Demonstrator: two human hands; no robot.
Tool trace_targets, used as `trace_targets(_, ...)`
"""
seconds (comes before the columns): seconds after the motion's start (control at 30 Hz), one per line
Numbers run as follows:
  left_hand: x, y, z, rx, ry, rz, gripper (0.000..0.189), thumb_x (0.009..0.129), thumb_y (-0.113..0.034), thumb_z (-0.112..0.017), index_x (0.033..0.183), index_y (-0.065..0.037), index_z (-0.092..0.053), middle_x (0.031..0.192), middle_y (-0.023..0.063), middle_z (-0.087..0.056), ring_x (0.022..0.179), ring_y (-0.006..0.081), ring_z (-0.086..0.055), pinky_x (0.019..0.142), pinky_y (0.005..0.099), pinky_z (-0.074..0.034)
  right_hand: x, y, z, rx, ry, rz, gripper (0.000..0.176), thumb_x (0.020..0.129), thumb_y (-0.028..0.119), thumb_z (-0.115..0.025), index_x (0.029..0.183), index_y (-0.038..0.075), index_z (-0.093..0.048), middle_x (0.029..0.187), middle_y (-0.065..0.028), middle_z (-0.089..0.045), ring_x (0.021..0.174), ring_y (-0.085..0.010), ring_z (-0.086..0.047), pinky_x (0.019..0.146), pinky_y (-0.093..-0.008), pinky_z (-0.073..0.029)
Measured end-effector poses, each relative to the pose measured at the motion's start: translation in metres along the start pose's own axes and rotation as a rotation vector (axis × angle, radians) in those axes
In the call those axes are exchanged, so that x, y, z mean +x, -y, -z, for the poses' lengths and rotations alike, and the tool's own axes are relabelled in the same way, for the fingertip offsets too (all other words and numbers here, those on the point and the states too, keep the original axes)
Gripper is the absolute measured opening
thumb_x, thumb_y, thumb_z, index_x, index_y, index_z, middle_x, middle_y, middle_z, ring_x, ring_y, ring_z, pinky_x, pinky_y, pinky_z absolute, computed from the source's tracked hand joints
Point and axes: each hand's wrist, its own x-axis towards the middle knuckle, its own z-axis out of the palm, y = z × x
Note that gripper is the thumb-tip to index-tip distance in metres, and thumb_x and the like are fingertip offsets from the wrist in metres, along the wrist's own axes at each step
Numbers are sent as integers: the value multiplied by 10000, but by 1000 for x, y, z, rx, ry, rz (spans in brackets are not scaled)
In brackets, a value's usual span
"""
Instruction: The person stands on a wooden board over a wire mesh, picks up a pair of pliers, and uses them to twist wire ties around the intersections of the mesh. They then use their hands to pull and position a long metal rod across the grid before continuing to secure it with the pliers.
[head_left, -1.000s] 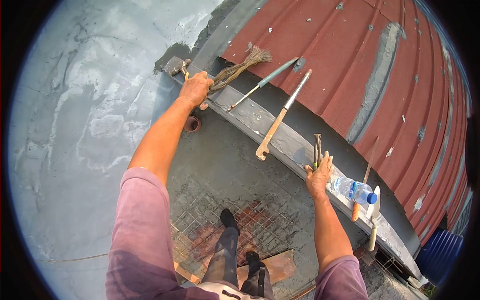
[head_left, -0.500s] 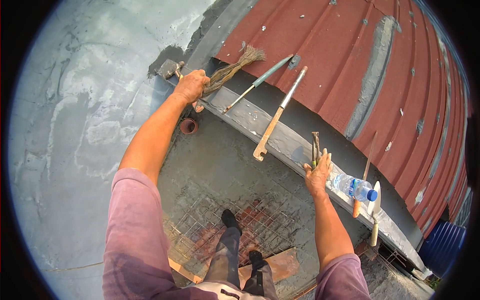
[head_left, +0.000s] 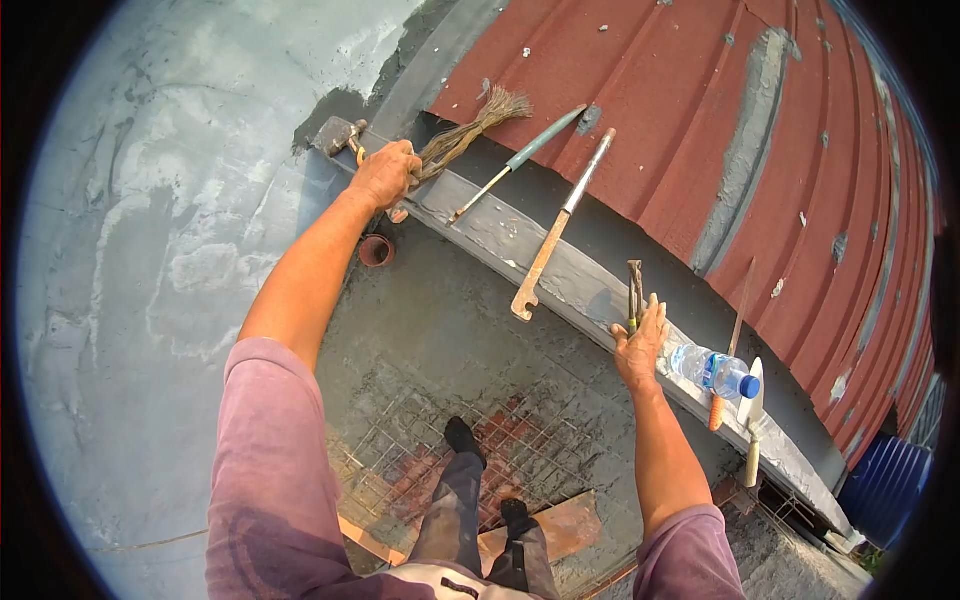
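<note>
My left hand (head_left: pixel 386 174) is closed on the concrete ledge (head_left: pixel 490 228), between a hammer (head_left: pixel 343 136) and a straw brush (head_left: pixel 470 140). The brush's lower end meets its fingers, but what they hold, if anything, is hidden. My right hand (head_left: pixel 641 345) lies open farther along the ledge, fingers extended together and thumb apart. Beside its thumb are pincers (head_left: pixel 635 292), partly covered. A clear water bottle (head_left: pixel 712 370) with a blue cap lies just right of this hand. Past it are a pointed trowel (head_left: pixel 755 420) and an orange-handled tool (head_left: pixel 722 385).
A blue-grey rod tool (head_left: pixel 535 145) and a long bar with a notched end (head_left: pixel 560 230) lie across the ledge. Beyond rises a red corrugated roof (head_left: pixel 620 90). Below are a pipe end (head_left: pixel 376 250), wire mesh (head_left: pixel 400 435), a board (head_left: pixel 560 530) and my feet; a blue drum (head_left: pixel 885 490) stands right.
The view has shifted very slightly. Both hands stay at nearly the same places on the ledge, and the tools lie as before.
</note>
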Motion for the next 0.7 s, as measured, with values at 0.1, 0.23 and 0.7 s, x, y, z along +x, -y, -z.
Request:
trace_targets(0.1, 5, 6, 4, -77, 23, -5, 140, 798, -49, -726, 915, -123, -752, 1013, 86, -647, 1054, 305, -645, 898, 409, -531, 0, 0, -1, -14, -6, 8, 948, 851, 111, -779, 1586, -15, -195, 1592, -265, -311, 1548, -409, -194, 1246, -571, -119)
trace_targets(0.23, 9, 6, 9, -121, 30, -6, 134, 791, -49, -739, 914, -104, -749, 1013, 100, -662, 1019, 323, -664, 872, 415, -533, 0, 1, 0, -9, -6, 0, 942, 854, 113, -779, 1584, -14, -199, 1592, -265, -314, 1548, -410, -194, 1245, -571, -120)
trace_targets(0.7, 15, -7, 18, -199, 5, -9, 103, 851, -119, -671, 886, -25, -643, 969, 157, -656, 980, 370, -650, 855, 441, -514, 0, 3, 2, 1, 1, -7, 934, 852, 131, -789, 1576, -15, -217, 1604, -253, -305, 1545, -415, -198, 1245, -576, -116)
